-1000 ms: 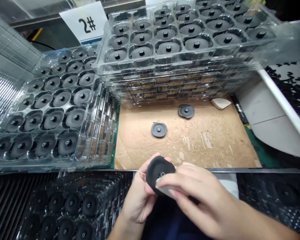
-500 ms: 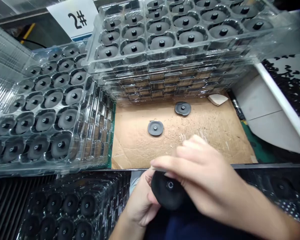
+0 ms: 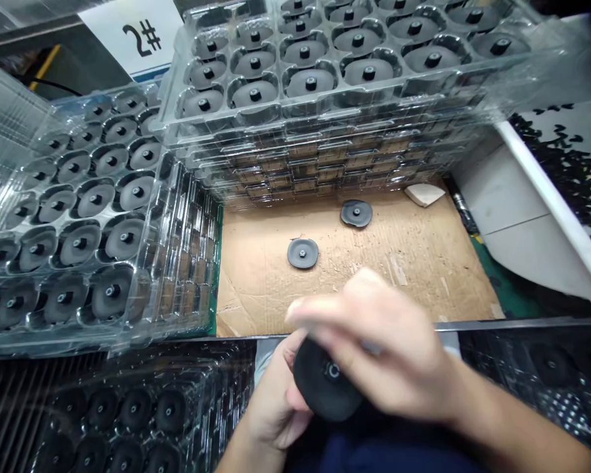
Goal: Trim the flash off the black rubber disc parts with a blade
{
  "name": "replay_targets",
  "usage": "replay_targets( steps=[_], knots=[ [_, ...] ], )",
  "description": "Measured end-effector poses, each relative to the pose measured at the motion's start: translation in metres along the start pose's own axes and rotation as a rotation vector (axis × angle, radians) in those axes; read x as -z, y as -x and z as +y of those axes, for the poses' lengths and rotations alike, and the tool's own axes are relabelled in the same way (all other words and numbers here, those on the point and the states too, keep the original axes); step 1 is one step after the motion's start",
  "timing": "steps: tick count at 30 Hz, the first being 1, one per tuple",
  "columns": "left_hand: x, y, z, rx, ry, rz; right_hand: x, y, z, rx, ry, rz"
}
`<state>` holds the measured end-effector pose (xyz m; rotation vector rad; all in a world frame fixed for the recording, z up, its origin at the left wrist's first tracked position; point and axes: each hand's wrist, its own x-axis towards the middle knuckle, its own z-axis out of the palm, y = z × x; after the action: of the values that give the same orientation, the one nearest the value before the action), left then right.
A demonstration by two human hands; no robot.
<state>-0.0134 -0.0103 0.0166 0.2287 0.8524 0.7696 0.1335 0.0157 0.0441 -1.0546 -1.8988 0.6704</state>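
Hands close: our left hand [image 3: 273,401] cups a black disc [image 3: 322,384], our right hand's [image 3: 379,341] grip blurred; a hasty slip could drop it onto the clear tray [image 3: 177,351] at 7 o'clock.

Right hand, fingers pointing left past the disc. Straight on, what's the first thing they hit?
Probably the side of the clear plastic tray stack on the left. The fingers of the right hand point that way, along the near edge of the cardboard. Depth and blur leave it uncertain; they might pass above.
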Motion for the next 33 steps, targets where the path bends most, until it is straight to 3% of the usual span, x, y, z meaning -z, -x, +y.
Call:
replay_targets(
  steps=[3,6,8,10,16,20,26,33],
  knots=[
    [-0.004,-0.001,0.004,0.046,0.098,-0.127,0.005,0.013,0.03,-0.382,0.01,0.205],
    [0.002,-0.005,0.004,0.053,0.165,-0.174,-0.003,0.039,0.063,-0.524,0.094,0.076],
    [0.009,-0.009,0.003,0.057,0.189,-0.188,-0.014,0.059,0.079,-0.533,0.191,0.024],
    [0.014,-0.011,0.002,0.061,0.201,-0.183,-0.025,0.077,0.087,-0.537,0.274,0.058],
    [0.019,-0.014,-0.001,0.048,0.23,-0.112,-0.041,0.101,0.091,-0.528,0.418,0.065],
    [0.016,-0.018,-0.003,0.022,0.273,-0.045,-0.041,0.096,0.104,-0.536,0.463,0.084],
    [0.016,-0.019,-0.008,-0.02,0.329,0.041,-0.024,0.08,0.121,-0.533,0.413,0.168],
    [0.017,-0.02,-0.008,-0.066,0.289,0.049,-0.011,0.065,0.114,-0.502,0.321,0.111]
  ],
)
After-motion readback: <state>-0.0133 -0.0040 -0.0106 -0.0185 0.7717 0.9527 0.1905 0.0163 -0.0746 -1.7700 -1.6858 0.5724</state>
